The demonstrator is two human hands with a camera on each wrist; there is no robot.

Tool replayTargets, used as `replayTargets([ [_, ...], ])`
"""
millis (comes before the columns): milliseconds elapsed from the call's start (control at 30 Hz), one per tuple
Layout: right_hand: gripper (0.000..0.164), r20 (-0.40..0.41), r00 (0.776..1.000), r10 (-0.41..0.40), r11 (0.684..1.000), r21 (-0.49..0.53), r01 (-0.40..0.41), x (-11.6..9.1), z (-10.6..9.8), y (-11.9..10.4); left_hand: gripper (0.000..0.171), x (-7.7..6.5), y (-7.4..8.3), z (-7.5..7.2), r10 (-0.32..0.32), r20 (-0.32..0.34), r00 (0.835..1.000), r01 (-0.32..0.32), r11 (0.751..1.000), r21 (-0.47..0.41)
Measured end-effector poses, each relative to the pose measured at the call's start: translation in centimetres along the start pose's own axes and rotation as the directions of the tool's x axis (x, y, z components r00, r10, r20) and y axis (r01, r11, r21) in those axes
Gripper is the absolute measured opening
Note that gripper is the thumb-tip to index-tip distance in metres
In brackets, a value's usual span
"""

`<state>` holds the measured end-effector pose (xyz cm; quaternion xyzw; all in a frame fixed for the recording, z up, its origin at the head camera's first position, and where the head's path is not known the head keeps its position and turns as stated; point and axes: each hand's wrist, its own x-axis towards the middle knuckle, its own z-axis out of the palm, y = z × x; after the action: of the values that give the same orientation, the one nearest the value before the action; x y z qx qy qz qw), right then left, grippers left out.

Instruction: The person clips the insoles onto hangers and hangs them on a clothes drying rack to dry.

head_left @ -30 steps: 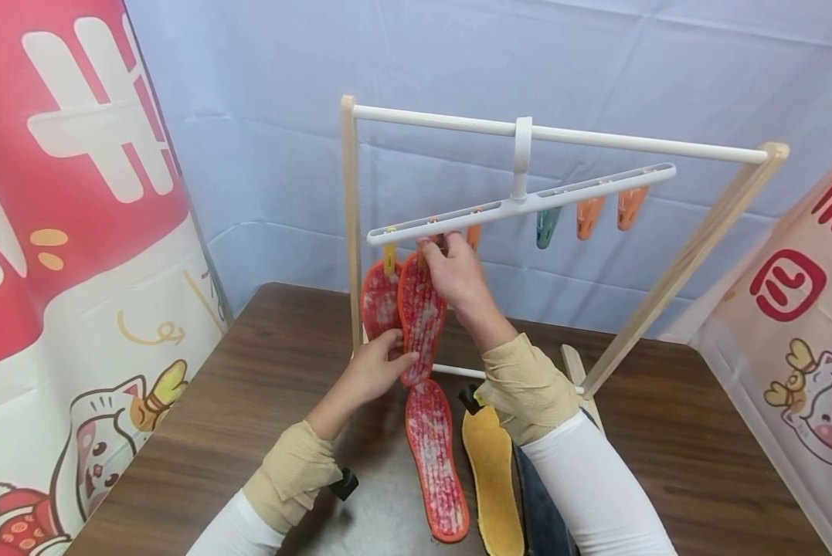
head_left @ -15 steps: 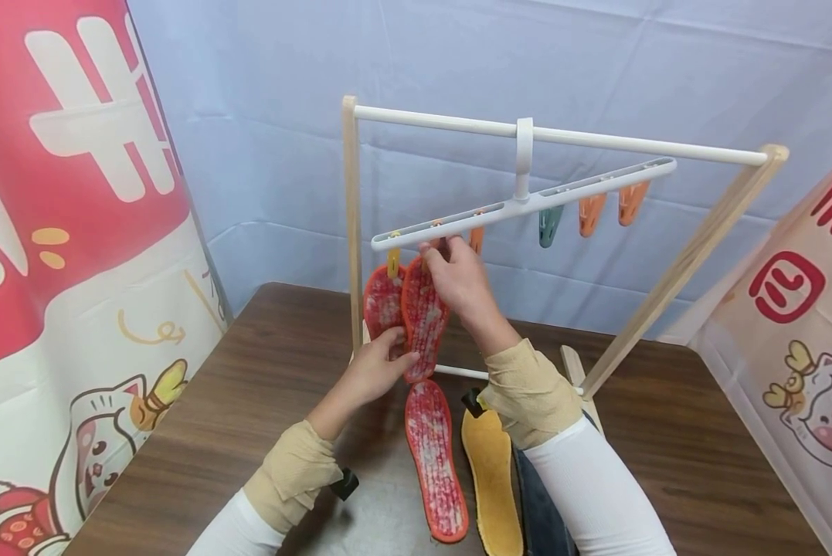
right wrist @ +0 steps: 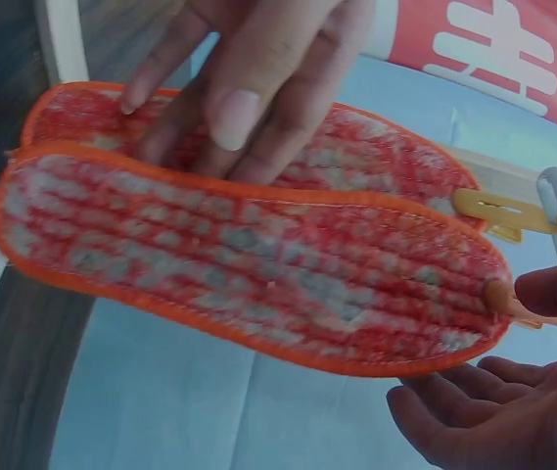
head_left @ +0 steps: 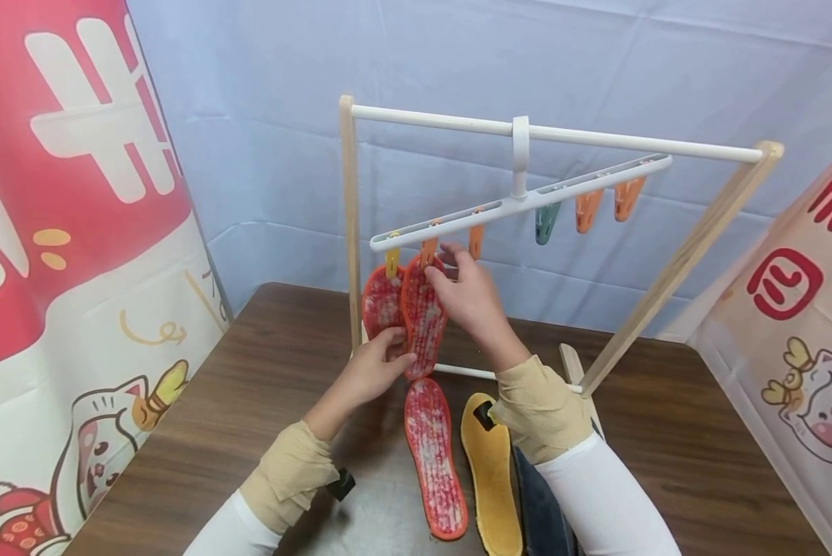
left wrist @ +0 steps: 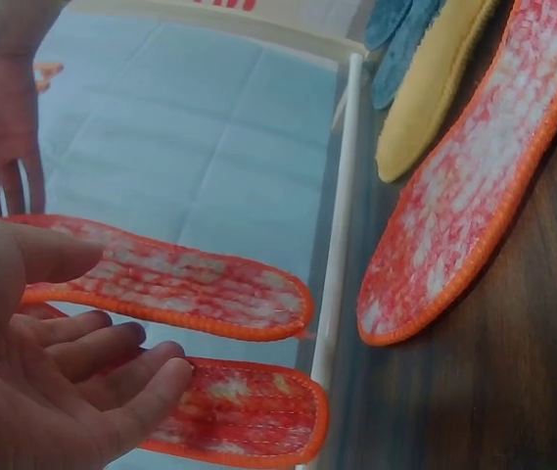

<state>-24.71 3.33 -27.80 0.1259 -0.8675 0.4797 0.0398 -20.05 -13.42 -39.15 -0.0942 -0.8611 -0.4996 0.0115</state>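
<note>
Two red-and-white insoles with orange edging hang side by side from a white clip hanger (head_left: 457, 224). A yellow clip (head_left: 392, 262) grips the rear insole (head_left: 382, 297); an orange clip (head_left: 428, 253) grips the front insole (head_left: 426, 324). My left hand (head_left: 374, 367) is at their lower part, its fingers reaching between the two insoles, loosely spread in the left wrist view. Near the front insole's top, my right hand (head_left: 467, 297) has its thumb close to the orange clip and its fingers extended behind the insole (right wrist: 258, 264).
A third red insole (head_left: 435, 463), a yellow insole (head_left: 492, 479) and a dark blue item (head_left: 544, 502) lie on the wooden table (head_left: 290, 332). The hanger hooks on the rack's white bar (head_left: 429, 120). Orange clips (head_left: 588, 212) and a green clip (head_left: 545, 224) hang at its right.
My right hand has let go of the orange clip and slid slightly down and right, which brings the clip into view. My left hand has barely moved.
</note>
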Motion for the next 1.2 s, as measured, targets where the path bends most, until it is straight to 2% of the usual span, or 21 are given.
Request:
replayTargets([
  [133,0.060,0.038,0.999,0.014,0.999,-0.040,-0.012,-0.5,0.1,0.8,0.048,-0.2,-0.2,0.0,-0.003,0.003,1.000,0.003,1.000,0.002],
  [433,0.064,0.079,0.996,0.044,0.998,-0.036,-0.041,-1.2,0.2,2.1,0.050,-0.5,-0.5,0.0,-0.006,0.024,1.000,0.006,1.000,-0.004],
  [567,0.070,0.098,0.995,0.031,0.999,-0.048,-0.027,-1.4,0.3,3.0,0.054,-0.8,-0.6,0.0,-0.021,0.054,0.998,0.021,1.000,0.008],
  [800,0.073,0.152,0.988,-0.022,0.998,-0.047,0.029,-2.0,0.3,4.4,0.067,-1.7,-0.9,0.3,-0.036,0.104,0.994,0.027,0.996,0.088],
  [967,0.078,0.169,0.986,-0.004,0.995,-0.099,0.021,-2.6,0.0,5.4,0.073,-2.4,-1.1,0.7,-0.029,0.127,0.992,0.009,0.989,0.151],
  [1200,0.079,0.215,0.976,0.041,0.984,-0.177,-0.002,-3.4,-0.2,6.7,0.069,-3.5,-1.2,1.1,-0.026,0.117,0.993,-0.001,0.976,0.219],
])
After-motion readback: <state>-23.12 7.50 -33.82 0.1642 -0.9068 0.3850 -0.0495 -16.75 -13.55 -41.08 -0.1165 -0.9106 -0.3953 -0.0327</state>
